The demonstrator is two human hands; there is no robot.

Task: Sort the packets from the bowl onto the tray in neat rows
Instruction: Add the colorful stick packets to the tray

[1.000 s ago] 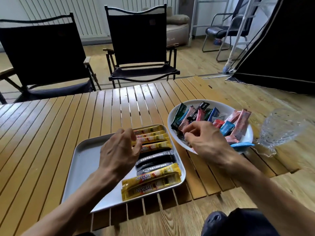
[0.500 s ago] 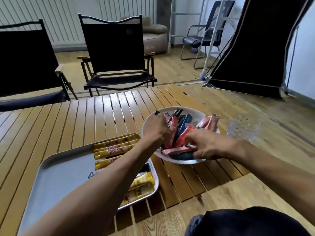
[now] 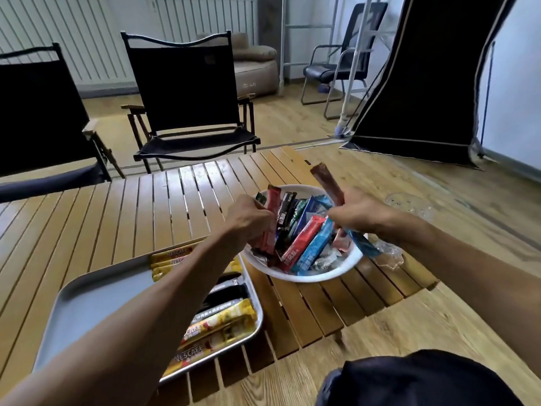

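Brown stick packet (image 3: 326, 183) is gripped in the right hand (image 3: 361, 213), fingers curled shut around its lower part, top end tilted up and away over the far rim of the bowl. Same hand also seems to hold a blue packet (image 3: 361, 243) that sticks out over the near-right rim; exact finger contact is hidden by the knuckles. Right forearm comes in from the lower right, wrist over the bowl edge.

Left hand (image 3: 248, 221) reaches in from the lower left, fingers bent down into the pile and closed on a red packet (image 3: 270, 221) standing almost upright. Fingertips are buried among the packets, so can't tell if it holds more than that one.

White bowl (image 3: 316, 275) sits on the slatted wood table (image 3: 146, 218), just right of the tray, full of mixed red, blue, black and green sticks leaning at all angles.

Grey metal tray (image 3: 96, 294) lies near-left; yellow packets (image 3: 172, 259) in a row at its far end, black ones (image 3: 227, 294) mid, more yellow at the near end. Left forearm covers the middle of the rows. Clear glass thing (image 3: 389, 254) behind the right wrist is blurred, shape unclear.
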